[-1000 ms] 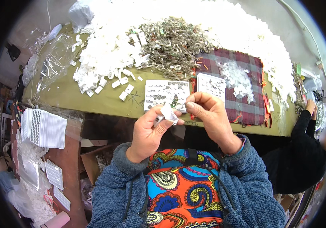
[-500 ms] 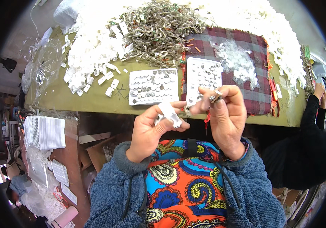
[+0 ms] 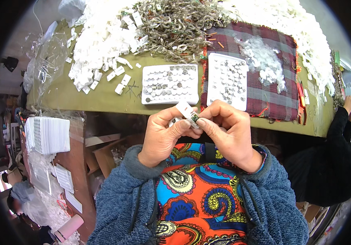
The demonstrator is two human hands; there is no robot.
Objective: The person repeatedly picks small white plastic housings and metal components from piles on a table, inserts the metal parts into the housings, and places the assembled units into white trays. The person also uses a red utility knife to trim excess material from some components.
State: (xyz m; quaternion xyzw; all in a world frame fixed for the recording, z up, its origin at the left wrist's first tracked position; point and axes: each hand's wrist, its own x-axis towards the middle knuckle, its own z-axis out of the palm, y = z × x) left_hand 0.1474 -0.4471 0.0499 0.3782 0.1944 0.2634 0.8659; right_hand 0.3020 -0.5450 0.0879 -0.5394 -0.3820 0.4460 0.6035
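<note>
Far L on my cam: stacked white trays (image 3: 52, 136); then L hand (image 3: 161, 132) gripping white plastic pc (image 3: 183, 108) nr the desk (image 3: 102, 102) edge; sm green-&-silver part (image 3: 194, 118) at its lower end, pinched by R hand (image 3: 232, 130); then plaid cloth (image 3: 265, 107).

Two trays (image 3: 171, 99) ahead, one plaid cloth (image 3: 275, 107)
</note>
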